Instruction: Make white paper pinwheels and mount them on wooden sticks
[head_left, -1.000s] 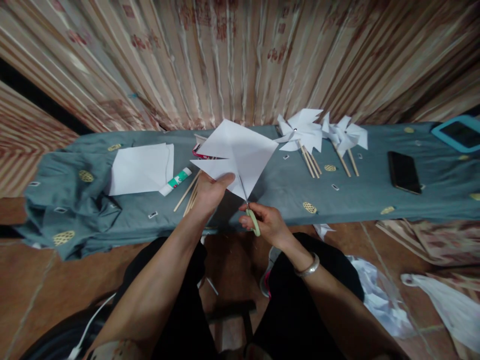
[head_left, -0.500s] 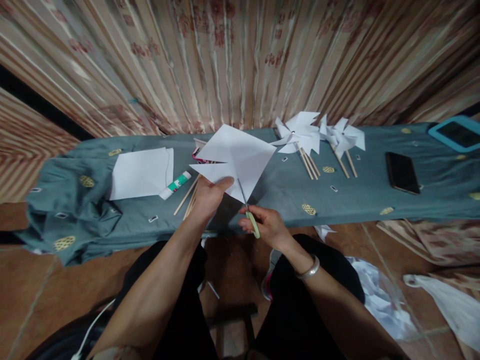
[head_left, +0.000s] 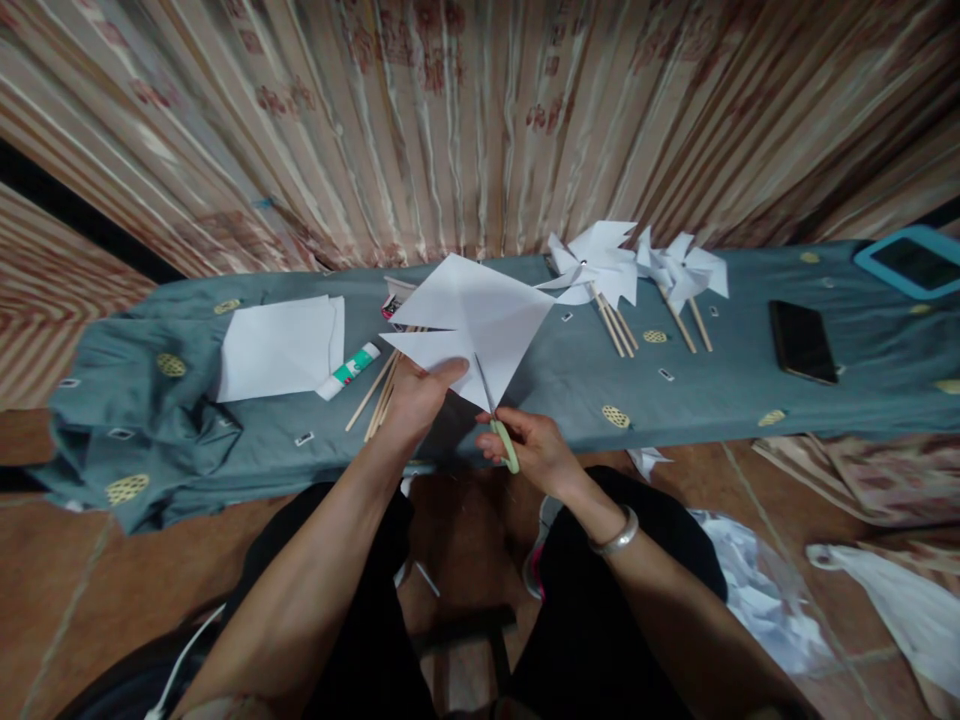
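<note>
Head view: left hand (head_left: 417, 392) holds paper (head_left: 480, 322), right hand (head_left: 534, 452) scissors (head_left: 498, 420)

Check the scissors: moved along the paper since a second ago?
Barely. The scissors in the right hand sit at much the same spot under the paper square, judged against the glue stick; the small upward drift matches the camera's.

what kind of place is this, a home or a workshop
Probably a home craft corner: a low bench under a teal cloth, a pleated curtain behind, finished paper pinwheels, and a tiled floor. The left hand holds paper; the right hand works scissors.
</note>
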